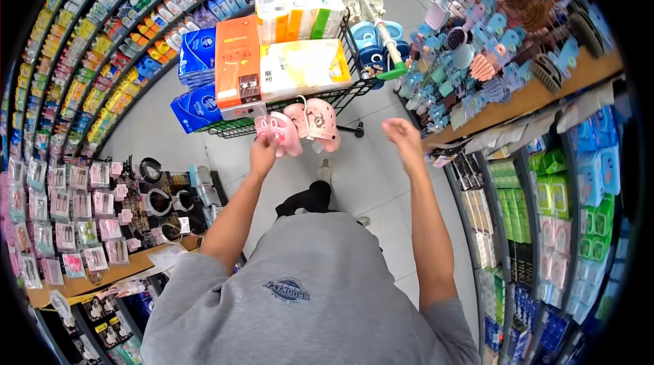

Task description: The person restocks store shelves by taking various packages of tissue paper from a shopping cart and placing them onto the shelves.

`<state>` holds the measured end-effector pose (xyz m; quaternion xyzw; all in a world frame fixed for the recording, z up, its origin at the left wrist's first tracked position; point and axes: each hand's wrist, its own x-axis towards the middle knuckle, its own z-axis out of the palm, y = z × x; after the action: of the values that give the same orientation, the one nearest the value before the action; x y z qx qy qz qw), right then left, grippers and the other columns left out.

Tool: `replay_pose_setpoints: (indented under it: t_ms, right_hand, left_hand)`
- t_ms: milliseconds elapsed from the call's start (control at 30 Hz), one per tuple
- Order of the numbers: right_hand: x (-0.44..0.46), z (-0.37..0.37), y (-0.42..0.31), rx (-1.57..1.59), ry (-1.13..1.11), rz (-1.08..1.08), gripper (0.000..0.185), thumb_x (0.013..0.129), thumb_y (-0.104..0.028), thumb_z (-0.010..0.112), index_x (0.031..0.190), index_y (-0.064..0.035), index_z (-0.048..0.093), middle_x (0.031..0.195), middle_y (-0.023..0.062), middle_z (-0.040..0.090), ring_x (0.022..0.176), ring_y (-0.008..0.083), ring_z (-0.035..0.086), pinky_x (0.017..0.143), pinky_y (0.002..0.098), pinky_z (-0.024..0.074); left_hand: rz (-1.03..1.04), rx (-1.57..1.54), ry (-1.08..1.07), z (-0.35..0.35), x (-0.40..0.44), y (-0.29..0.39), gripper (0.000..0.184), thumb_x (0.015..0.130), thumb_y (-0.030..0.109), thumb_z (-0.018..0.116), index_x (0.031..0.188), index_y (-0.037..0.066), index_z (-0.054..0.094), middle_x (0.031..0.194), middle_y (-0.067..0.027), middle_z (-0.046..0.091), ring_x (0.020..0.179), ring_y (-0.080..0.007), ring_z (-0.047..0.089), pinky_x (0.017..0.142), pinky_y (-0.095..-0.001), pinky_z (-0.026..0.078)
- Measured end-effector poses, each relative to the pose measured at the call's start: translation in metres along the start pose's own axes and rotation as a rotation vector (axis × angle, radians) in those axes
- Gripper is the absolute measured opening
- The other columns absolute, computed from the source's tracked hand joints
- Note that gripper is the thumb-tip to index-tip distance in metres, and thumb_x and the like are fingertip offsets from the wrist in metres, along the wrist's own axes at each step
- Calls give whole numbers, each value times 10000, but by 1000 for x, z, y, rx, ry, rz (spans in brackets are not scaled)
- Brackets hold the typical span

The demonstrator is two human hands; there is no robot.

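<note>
While I log the holding step, left hand (pixel 263 155): fingers closed on pink sandals (pixel 290 140) beside the cart (pixel 235 128); right hand (pixel 406 141): fingers half-curled, empty; next move calls for a steady pinch.

Single view, from camera on wearer's head, looking forward and steeply down. Wide, strongly curved picture with black rounded edges. Grey shirt (pixel 293 283) nearest, filling bottom centre from above; left hand (pixel 264 154) and right hand (pixel 405 141) farther out, around mid-height. Shopping cart (pixel 236 127) beyond, upper centre, seen from above. Left-side shelving (pixel 146 258) and right-side shelving (pixel 531 92) bend around both sides.
</note>
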<state>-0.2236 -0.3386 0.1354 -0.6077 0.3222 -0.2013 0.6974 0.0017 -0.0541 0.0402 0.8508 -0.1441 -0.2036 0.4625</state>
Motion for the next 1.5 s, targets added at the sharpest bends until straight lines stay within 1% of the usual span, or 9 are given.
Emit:
replay_pose_setpoints:
  t_ms: [167, 333, 467, 633, 900, 967, 1133, 1367, 1500]
  right_hand:
    - [96, 79, 22, -31, -49, -43, 376, 805, -255, 702, 1027, 29, 592, 1029, 129, 631, 913, 170, 597, 790, 292, 465]
    - [180, 129, 33, -567, 125, -249, 526, 737, -350, 709, 1047, 55, 578, 1073, 256, 581, 1025, 354, 546, 892, 382, 425]
    - [207, 153, 11, -694, 194, 28, 491, 715, -336, 690, 984, 70, 625, 781, 224, 659, 770, 311, 659, 739, 382, 498]
    - [223, 152, 24, -613, 144, 176, 407, 739, -318, 674, 919, 47, 663, 874, 194, 676, 815, 270, 661, 729, 353, 488]
    - [244, 144, 39, -292, 66, 360, 491, 754, -285, 710, 1055, 81, 581, 964, 136, 644, 817, 175, 609, 746, 273, 460]
    - [243, 141, 40, -421, 135, 263, 505, 748, -281, 716, 1075, 78, 577, 963, 133, 643, 822, 175, 607, 749, 273, 457]
    - [224, 137, 7, -451, 224, 136, 544, 695, -350, 713, 1048, 55, 620, 969, 199, 640, 875, 259, 628, 794, 320, 467]
    - [188, 142, -47, -453, 397, -180, 437, 715, -245, 738, 1061, 7, 647, 994, 183, 571, 889, 279, 581, 832, 341, 449]
    - [155, 147, -78, -351, 315, -349, 391, 725, -188, 746, 1055, 0, 654, 1209, 214, 526, 1053, 282, 559, 912, 336, 425]
  left_hand:
    - [128, -281, 259, -28, 76, 55, 297, 803, 57, 641, 1076, -45, 587, 946, -106, 645, 840, -155, 602, 763, -279, 487]
    - [112, -487, 183, -31, 121, 70, 413, 811, 62, 640, 1183, -63, 510, 1080, -139, 612, 969, -170, 581, 858, -279, 449]
    - [-48, -577, 69, -31, 133, 79, 423, 821, 44, 614, 1205, -73, 481, 1132, -137, 595, 1013, -170, 567, 895, -270, 420]
    - [-94, -592, 4, -32, 148, 72, 360, 813, 35, 581, 1156, -59, 526, 1040, -96, 624, 940, -142, 576, 836, -261, 435]
    - [-191, -416, 75, -29, 169, 68, 297, 785, 41, 546, 1053, -48, 636, 891, -74, 655, 754, -126, 577, 696, -261, 452]
    - [-269, -715, 101, -34, 162, 83, 305, 810, 31, 525, 1087, -52, 622, 937, -77, 651, 769, -116, 573, 674, -240, 448]
    - [-273, -725, 103, -40, 153, 92, 280, 847, 55, 539, 1107, -34, 590, 938, -78, 633, 811, -129, 594, 675, -248, 473]
    - [-424, -969, 8, -54, 114, 116, 295, 875, 143, 577, 1132, 55, 463, 1051, -137, 589, 878, -235, 611, 577, -328, 494]
    - [-462, -1145, -154, -65, 103, 95, 354, 896, 173, 538, 1223, 81, 439, 1169, -138, 555, 1050, -276, 562, 735, -433, 500]
